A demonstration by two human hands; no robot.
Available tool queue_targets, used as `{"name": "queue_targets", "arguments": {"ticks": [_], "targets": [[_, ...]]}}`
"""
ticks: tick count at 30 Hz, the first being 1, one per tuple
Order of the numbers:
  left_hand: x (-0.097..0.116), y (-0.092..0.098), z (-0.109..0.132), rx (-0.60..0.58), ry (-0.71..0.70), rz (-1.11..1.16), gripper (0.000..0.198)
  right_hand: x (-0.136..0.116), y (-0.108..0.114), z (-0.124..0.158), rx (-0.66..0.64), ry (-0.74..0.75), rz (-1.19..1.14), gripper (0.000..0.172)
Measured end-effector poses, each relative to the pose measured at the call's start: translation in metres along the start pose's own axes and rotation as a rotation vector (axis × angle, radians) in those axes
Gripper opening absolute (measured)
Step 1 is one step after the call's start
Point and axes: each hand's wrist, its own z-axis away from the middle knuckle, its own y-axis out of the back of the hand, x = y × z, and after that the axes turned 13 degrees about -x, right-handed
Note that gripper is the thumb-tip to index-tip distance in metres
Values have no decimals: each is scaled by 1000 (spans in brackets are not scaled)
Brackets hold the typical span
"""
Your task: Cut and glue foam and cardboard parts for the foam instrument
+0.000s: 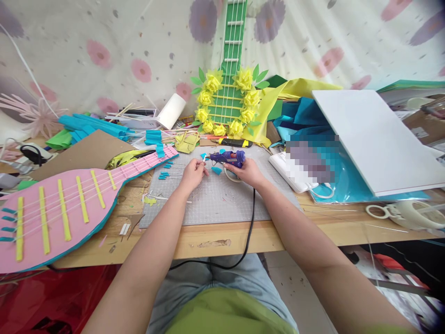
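Note:
My right hand (246,172) is wrapped round a purple glue gun (227,158), its nozzle pointing left over the grey cutting mat (222,204). A black cord (248,236) runs from the gun down over the table edge. My left hand (193,174) pinches a small white stick with a blue tip (203,157) right at the gun's nozzle. A small blue paper piece (216,170) lies on the mat between my hands. Several blue-tipped sticks (167,170) lie left of my left hand.
A pink paper guitar (66,204) lies at the left on the wooden table (333,222). A green guitar with yellow paper flowers (227,99) stands at the back. A white board (375,134) rests on blue sheets at the right, with scissors (385,212) near the front edge.

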Motion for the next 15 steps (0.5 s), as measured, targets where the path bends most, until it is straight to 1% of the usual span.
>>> {"name": "queue_targets", "arguments": {"ticks": [5,11,13,15], "targets": [[-1,1,-1,0,-1,1,5,-3,2,1,-19,-19,30,40],[-1,0,0,0,-8,0,4,-5,5,3,-38,16,2,39],[0,0,0,4,-7,1,4,-1,8,3,9,3,-14,40],[1,0,1,7,-9,1,4,7,13,2,113,-50,-19,41]]}}
